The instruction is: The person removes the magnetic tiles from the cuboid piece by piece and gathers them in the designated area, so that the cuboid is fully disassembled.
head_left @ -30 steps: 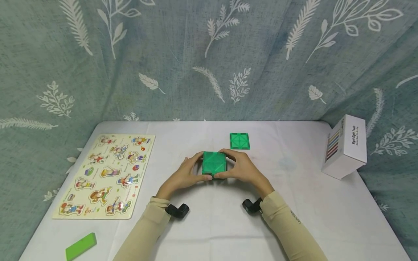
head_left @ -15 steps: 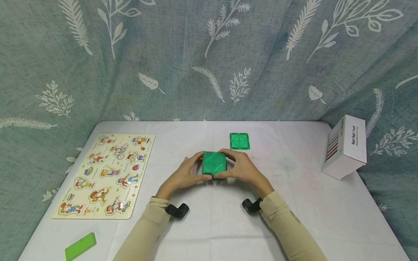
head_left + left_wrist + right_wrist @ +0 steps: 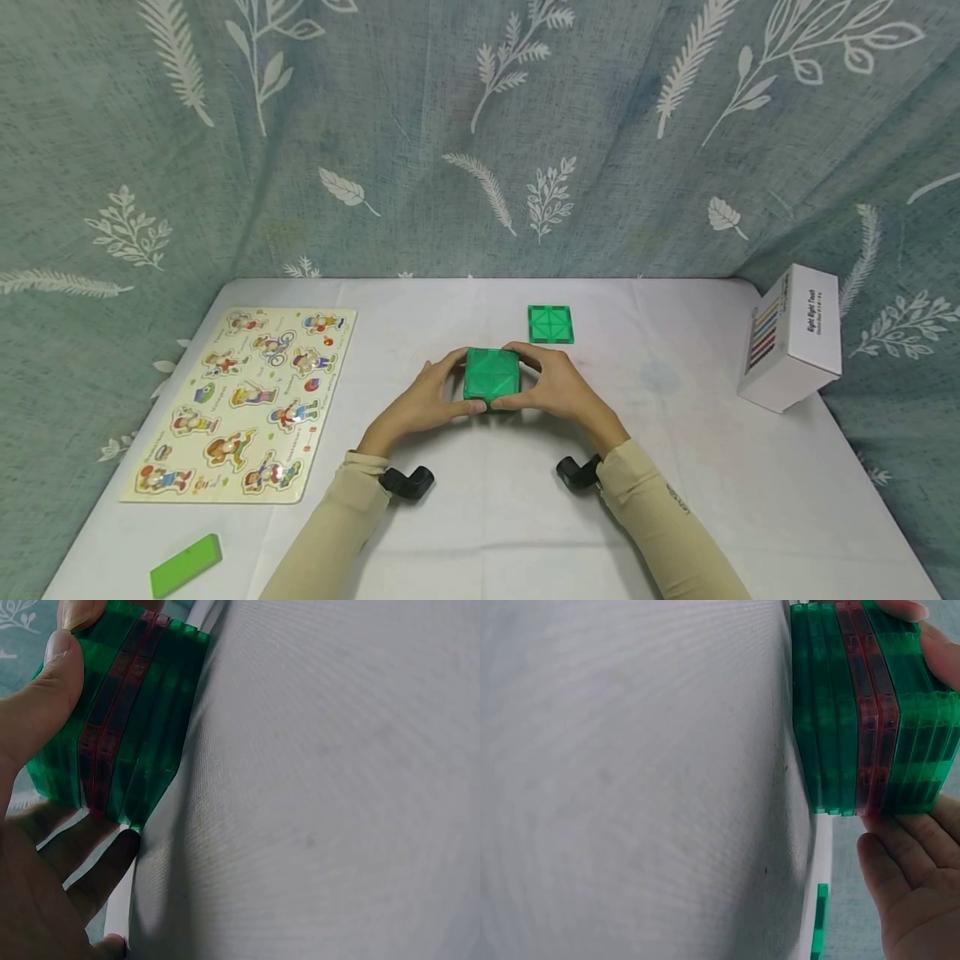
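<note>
A stack of square, see-through magnetic tiles (image 3: 491, 374) sits mid-table between both hands. Its tiles are mostly green, with two red ones (image 3: 867, 712) in the middle of the pile, as both wrist views show. From the left side my left hand (image 3: 429, 402) grips the stack, thumb at the near side and fingers at the far side. My right hand (image 3: 561, 383) holds it the same way from the right, the two thumbs almost meeting in front. In the left wrist view the stack's lowest green tiles (image 3: 169, 697) are right at the white cloth. A single green tile (image 3: 551, 324) lies flat behind the stack.
On the left lies a wooden puzzle board (image 3: 247, 400) with several cartoon figures. A light green block (image 3: 186, 567) is near the front left. A white box (image 3: 795, 337) stands at the right edge. Behind the table hangs a leaf-patterned curtain (image 3: 420, 150).
</note>
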Demonstrator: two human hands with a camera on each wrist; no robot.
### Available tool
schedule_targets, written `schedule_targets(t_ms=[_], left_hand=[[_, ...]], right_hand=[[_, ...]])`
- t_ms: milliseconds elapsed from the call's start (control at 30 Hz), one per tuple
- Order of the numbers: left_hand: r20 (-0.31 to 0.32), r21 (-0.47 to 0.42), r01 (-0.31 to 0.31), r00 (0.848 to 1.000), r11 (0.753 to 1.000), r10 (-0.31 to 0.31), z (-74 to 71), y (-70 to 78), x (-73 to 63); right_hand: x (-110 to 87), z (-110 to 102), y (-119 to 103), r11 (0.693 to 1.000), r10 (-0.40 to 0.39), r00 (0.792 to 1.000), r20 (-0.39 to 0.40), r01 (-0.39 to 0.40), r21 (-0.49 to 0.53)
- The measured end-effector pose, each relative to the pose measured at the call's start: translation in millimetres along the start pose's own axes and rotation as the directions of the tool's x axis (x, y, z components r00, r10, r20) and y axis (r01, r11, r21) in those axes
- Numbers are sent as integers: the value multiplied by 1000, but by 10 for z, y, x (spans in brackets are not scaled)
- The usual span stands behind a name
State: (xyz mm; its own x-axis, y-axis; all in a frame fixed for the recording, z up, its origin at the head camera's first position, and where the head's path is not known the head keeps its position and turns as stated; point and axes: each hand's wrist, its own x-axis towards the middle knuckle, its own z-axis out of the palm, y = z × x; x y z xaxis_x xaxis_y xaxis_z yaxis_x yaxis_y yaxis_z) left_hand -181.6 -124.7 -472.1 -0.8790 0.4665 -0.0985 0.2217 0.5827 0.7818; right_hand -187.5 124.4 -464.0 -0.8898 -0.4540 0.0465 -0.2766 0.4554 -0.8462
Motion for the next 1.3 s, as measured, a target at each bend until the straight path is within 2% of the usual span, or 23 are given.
schedule_targets(t_ms=[400,1067,1300], left_hand=[[0,2,20,1000,1000,-20,34,-24,-8],[-10,30,-10,1000,999,11,20,-9,9],[-7,30,-3,1000,1000,4,17,-24,1]], right_hand=[[-4,5,0,1000,-6,1000,-6,6,-19],[31,-38,-41,999,4,1000,7,-4,-34],[41,-35,-37,999,2,1000,9,-2,-51]])
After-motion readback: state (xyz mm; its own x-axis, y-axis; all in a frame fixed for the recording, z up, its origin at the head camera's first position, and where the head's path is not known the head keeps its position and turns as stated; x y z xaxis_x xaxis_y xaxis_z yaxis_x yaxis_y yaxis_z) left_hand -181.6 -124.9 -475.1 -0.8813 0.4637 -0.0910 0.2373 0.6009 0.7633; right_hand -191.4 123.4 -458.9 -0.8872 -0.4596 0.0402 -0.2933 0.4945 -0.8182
